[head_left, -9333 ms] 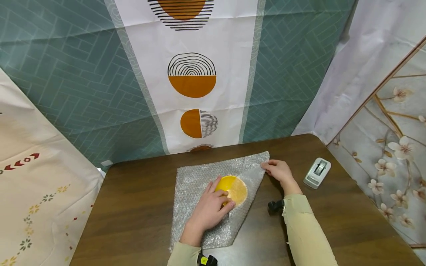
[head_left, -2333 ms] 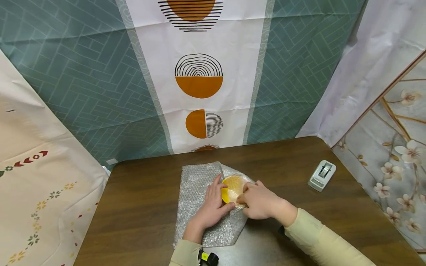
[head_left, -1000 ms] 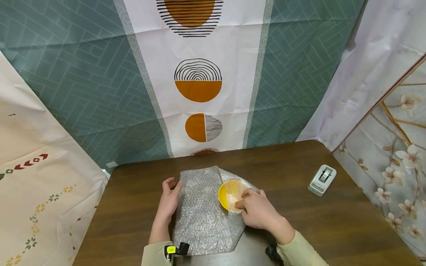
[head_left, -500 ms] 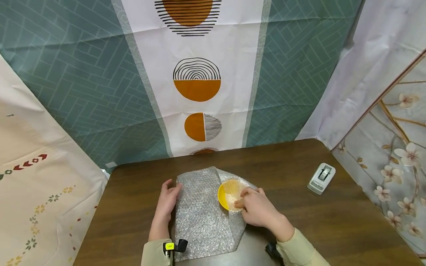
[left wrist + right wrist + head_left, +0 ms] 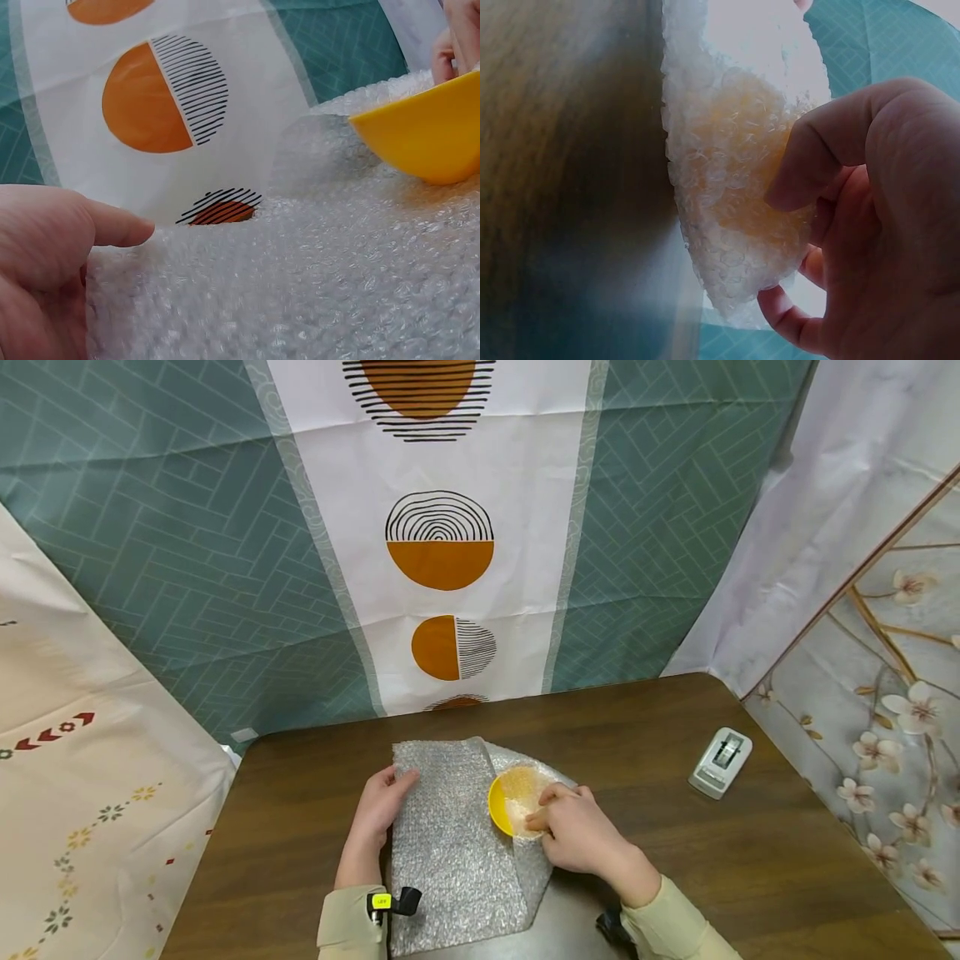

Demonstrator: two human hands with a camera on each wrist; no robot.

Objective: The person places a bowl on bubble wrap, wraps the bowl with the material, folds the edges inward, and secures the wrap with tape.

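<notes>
Yellow bowl [image 5: 498, 807] sits on the bubble wrap [image 5: 450, 860], right hand [image 5: 579, 831] pinching its rim through the folded-over flap [image 5: 735, 142], left hand [image 5: 378, 803] gripping the wrap's left edge; if that pinch slackens, the springy flap could pop back, and a hard leftward tug might tip the bowl.

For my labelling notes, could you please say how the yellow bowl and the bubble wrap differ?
The yellow bowl is opaque; the bubble wrap is see-through. The bowl is smooth and rounded; the wrap is a bubbly sheet, folded partly over it. The right hand grips both.
</notes>
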